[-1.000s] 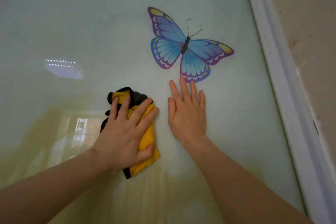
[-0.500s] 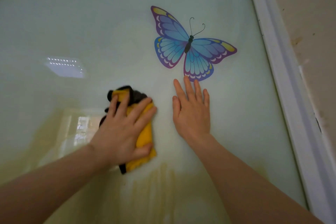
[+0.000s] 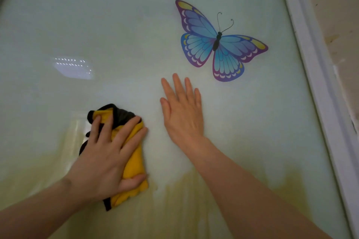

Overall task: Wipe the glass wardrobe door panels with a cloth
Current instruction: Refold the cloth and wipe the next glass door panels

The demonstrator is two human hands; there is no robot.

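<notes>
Pale glass beside a white frame: left hand, fingers spread, presses the cloth, now farther left of the flat right hand.

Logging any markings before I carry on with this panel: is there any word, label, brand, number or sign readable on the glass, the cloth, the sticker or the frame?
None: no readable text anywhere in the head view.
Butterfly sticker on the glass panel: picture only, no lettering.
Yellow cloth under the left hand: no label or tag showing.
White frame and right hand: no markings.
</notes>
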